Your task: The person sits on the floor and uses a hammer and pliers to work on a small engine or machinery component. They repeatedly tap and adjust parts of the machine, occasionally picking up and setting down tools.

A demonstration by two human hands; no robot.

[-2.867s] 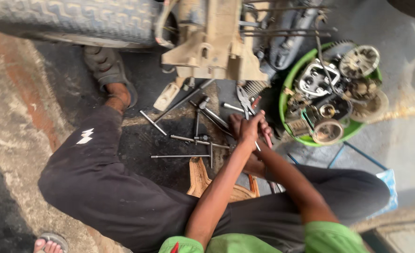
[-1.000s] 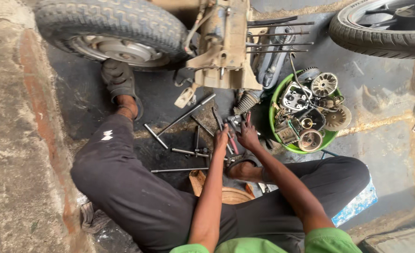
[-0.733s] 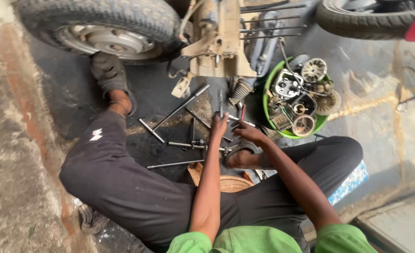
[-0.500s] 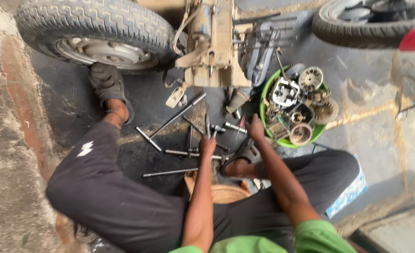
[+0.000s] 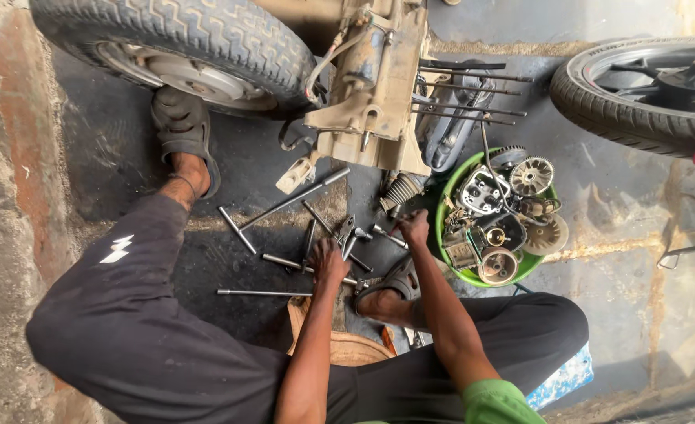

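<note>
So, down low: black trousers [image 5: 151,345] and a wooden stool [image 5: 347,345] between the knees. Left hand [image 5: 328,261] resting over the scattered metal tools [image 5: 300,235] on the oily floor [image 5: 112,141], fingers curled down, hard to tell if actually gripping anything. Right hand [image 5: 415,226] just beyond, fingertips bunched on a small rod beside the green basin [image 5: 441,228] full of engine parts. Further up, dusty engine casing [image 5: 375,86], then big tyre [image 5: 182,39].
</note>
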